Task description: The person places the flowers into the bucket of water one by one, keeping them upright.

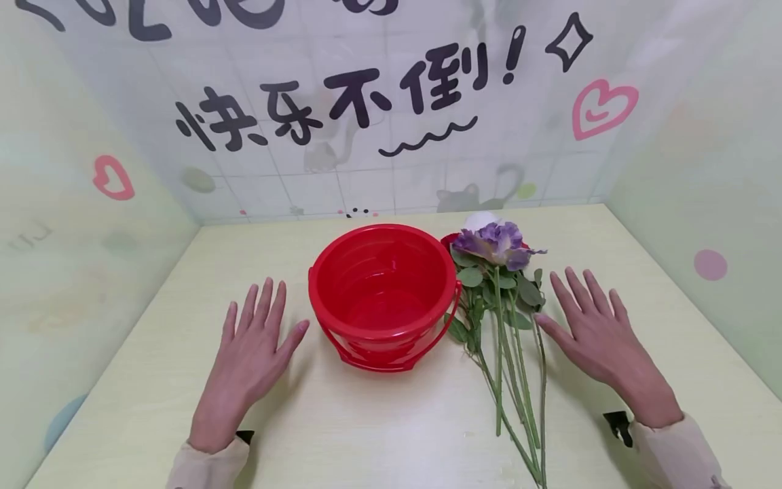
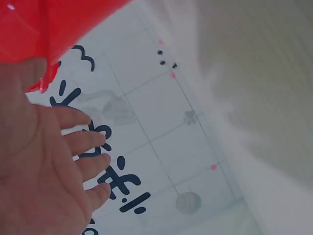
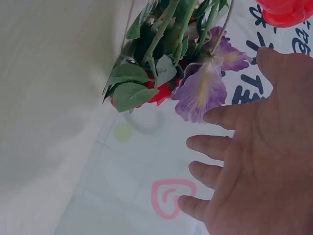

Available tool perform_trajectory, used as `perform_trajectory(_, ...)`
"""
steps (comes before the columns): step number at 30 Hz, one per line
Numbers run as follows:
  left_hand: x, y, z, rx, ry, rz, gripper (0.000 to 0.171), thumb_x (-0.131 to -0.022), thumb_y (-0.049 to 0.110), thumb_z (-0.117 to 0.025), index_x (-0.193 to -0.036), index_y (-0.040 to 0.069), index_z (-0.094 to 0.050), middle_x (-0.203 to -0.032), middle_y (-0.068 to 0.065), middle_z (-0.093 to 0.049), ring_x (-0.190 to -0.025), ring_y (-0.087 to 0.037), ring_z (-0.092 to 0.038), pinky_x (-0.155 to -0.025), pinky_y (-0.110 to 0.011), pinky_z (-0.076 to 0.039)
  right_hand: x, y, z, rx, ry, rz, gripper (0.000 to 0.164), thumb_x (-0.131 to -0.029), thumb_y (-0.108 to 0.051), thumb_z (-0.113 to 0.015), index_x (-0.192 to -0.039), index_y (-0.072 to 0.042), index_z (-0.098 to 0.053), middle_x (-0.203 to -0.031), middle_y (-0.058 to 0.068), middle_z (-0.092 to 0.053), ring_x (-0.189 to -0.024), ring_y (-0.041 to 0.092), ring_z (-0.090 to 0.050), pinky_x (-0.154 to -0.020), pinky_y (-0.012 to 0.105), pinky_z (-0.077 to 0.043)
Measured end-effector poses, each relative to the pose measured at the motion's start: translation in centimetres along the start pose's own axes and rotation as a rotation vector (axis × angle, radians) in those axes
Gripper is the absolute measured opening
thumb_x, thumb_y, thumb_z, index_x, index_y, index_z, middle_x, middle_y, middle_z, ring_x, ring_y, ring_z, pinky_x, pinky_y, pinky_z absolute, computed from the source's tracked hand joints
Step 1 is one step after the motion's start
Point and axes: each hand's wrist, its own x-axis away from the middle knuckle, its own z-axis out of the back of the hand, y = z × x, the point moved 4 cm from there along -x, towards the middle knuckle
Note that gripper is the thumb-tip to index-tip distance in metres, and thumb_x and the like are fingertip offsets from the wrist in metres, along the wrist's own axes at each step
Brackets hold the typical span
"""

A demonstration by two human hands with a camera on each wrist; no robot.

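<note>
A red plastic bucket (image 1: 379, 346) stands upright near the middle of the table, its handle hanging down at the front. My left hand (image 1: 247, 360) is palm down to the left of the bucket, fingers straight, holding nothing. To the right of the bucket lies a bunch of artificial flowers with long green stems (image 1: 499, 353); a purple flower (image 1: 497, 244) is on top, with red and white blooms partly hidden behind it. My right hand (image 1: 601, 339) is just right of the stems, fingers spread and holding nothing. In the right wrist view the purple flower (image 3: 200, 93) appears beyond the fingertips.
The pale wooden table (image 1: 391, 435) is enclosed by a printed back wall (image 1: 275, 176) and side walls on the left and right (image 1: 690, 204). Black pieces (image 1: 618, 428) show at both wrists by the sleeves.
</note>
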Motion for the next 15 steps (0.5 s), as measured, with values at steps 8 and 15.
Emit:
perform_trajectory(8,-0.1,1.0,1.7,0.232,0.106,-0.053,0.071,-0.109,0.043,-0.049,-0.163,0.003,-0.026,-0.168,-0.019,-0.026,-0.156,-0.039,-0.015,-0.125,-0.056,-0.006,-0.8,-1.8,0.8,-0.053,0.095,0.068,0.072,-0.108,-0.045,-0.052,-0.159,0.002,-0.033,-0.161,0.03,-0.028,-0.149,0.052,-0.019,-0.11,0.075,-0.02)
perform_trajectory(15,-0.3,2.5,2.5,0.419,0.129,-0.131,0.074,-0.104,0.04,-0.062,-0.165,0.015,-0.029,-0.167,-0.009,-0.031,-0.154,-0.033,-0.022,-0.124,-0.057,-0.012,-1.4,-3.1,1.2,-0.09,0.205,0.129,0.058,-0.106,-0.035,-0.061,-0.144,0.007,-0.05,-0.142,0.032,-0.049,-0.127,0.056,-0.043,-0.099,0.073,-0.036)
